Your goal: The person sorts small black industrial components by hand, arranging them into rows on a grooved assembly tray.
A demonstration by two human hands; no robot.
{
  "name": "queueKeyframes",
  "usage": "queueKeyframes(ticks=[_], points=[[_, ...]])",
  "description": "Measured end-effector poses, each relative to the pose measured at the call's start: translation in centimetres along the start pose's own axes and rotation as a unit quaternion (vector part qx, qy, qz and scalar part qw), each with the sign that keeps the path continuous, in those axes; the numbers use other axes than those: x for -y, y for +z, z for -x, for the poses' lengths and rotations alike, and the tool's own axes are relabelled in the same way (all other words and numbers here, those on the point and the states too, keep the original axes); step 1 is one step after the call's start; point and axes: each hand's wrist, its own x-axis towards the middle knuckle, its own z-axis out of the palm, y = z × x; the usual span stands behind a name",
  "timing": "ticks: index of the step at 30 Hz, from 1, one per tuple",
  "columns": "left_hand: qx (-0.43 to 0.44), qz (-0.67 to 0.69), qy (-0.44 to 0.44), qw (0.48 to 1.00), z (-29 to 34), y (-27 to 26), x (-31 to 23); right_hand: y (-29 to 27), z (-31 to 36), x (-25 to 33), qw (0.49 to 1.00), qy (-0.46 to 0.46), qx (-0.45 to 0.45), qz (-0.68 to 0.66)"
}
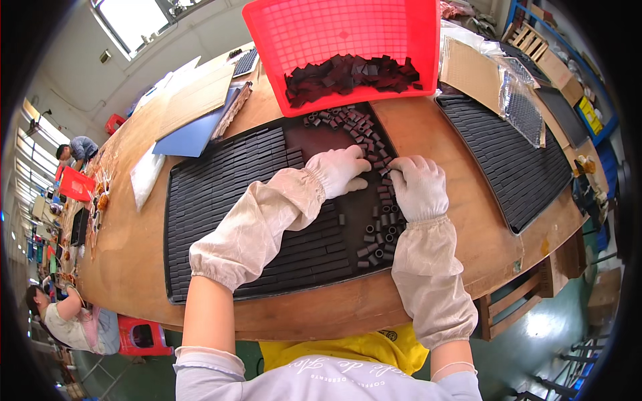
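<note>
A black tray [361, 210] lies on the table in front of me, its left part filled with tight rows of small black tubes [221, 200]. Loose short tubes [386, 200] form a band along its right side, some upright with their round ends showing. My left hand [340, 172], in a white glove, reaches over the tray's middle. Its thumb and fingers are curved but apart, at the edge of the loose tubes. Across the band, my gloved right hand [420, 188] has thumb and forefinger closed at a small black tube; the fingertips partly cover it.
A red basket [267, 67] with black flat pieces tilts toward me at the tray's far edge. Right of it lies another filled black tray [501, 160], beside cardboard [471, 73]. Blue board [194, 130] and cardboard sheets lie left. Two people are at far left.
</note>
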Motion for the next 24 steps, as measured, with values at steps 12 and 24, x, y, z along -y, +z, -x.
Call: queueKeyframes(ticks=[12,24], points=[[-0.173,-0.116,0.084,0.974,-0.3,2.9,0.1,-0.1,0.6,0.4,0.999,-0.037,0.033,-0.004],[-0.033,0.788,-0.172,0.590,9.6,1.1,-2.9,0.6,1.5,1.7,0.995,-0.066,0.075,0.003]])
